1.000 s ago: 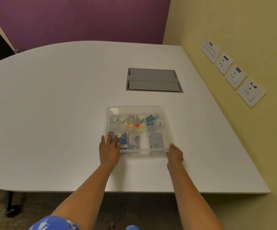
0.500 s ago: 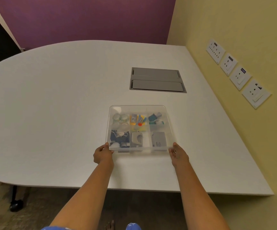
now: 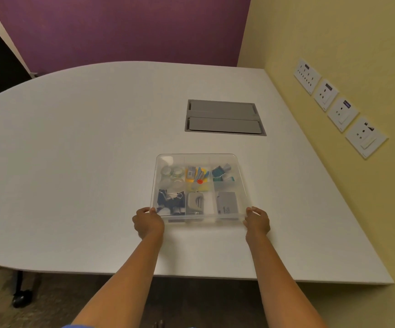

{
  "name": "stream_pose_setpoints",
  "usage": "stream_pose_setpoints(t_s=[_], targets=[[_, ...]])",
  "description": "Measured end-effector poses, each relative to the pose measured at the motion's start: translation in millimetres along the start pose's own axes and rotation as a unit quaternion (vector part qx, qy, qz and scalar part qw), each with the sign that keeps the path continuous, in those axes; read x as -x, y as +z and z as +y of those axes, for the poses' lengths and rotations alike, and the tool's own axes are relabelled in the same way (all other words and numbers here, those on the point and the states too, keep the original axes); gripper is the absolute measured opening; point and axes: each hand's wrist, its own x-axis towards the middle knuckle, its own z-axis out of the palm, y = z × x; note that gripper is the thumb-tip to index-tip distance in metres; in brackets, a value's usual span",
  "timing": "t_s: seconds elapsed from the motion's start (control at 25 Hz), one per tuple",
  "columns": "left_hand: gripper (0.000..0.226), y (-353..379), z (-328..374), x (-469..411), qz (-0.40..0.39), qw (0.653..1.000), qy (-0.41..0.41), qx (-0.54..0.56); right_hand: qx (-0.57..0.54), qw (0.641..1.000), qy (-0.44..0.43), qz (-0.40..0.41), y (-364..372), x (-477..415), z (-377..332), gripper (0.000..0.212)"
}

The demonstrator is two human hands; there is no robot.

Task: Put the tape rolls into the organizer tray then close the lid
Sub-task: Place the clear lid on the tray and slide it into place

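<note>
A: Head cam — big white table, curved far edge, w/ a grey hatch panel set in it; 4 socket plates on the yellow wall at right.

B: And the container?

A: Clear organizer tray near the front edge, clear lid lying flat on top. 6 compartments, 2 rows.

B: Contents?

A: Back-left: tape rolls, approx 4, clear. Back-mid: small colourful bits on yellow. Back-right: teal items. Front-left: binder clips. Front-mid: grey stapler-like thing, can't tell for sure. Front-right: grey box.

B: Hands?

A: Left hand curled on the near-left corner, right hand curled on the near-right corner, both gripping the tray rim, fingers bent, thumbs on top.
</note>
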Motion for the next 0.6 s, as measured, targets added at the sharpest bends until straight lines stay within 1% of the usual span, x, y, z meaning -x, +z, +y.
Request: stream_pose_setpoints(t_s=[0.04,0.08,0.16,0.2,0.28,0.36,0.4,0.48,0.6], targets=[[0.034,0.7,-1.4,0.0,0.015,0.996,0.063,-0.064,0.096,0.993,-0.07,0.02,2.6,2.2,-0.3,0.036],[0.036,1.3,-1.4,-1.4,0.026,0.984,0.132,-0.118,0.183,0.972,-0.146,0.028,5.4,3.4,-0.9,0.042],[0.04,5.4,4.3,-7.7,0.027,0.951,0.249,-0.184,0.315,0.909,-0.271,0.008,13.6,2.4,-5.5,0.05],[0.041,9.3,10.6,-11.8,0.017,0.935,0.289,-0.206,0.364,0.879,-0.307,-0.016,20.3,-0.2,-9.5,0.052],[0.043,19.1,25.8,-21.3,-0.009,0.904,0.343,-0.254,0.432,0.832,-0.343,-0.063,37.0,-7.6,-18.0,0.056],[0.045,30.7,39.8,-32.2,-0.023,0.877,0.375,-0.299,0.48,0.795,-0.358,-0.094,55.2,-17.0,-27.1,0.059],[0.046,37.1,46.8,-39.4,-0.028,0.87,0.382,-0.312,0.498,0.78,-0.363,-0.104,64.5,-23.3,-32.0,0.061],[0.049,47.9,58.0,-54.4,-0.041,0.863,0.383,-0.328,0.523,0.759,-0.369,-0.117,80.8,-36.7,-41.2,0.062],[0.053,62.9,72.6,-76.0,-0.049,0.857,0.376,-0.349,0.541,0.751,-0.359,-0.12,103.3,-59.3,-55.1,0.063]])
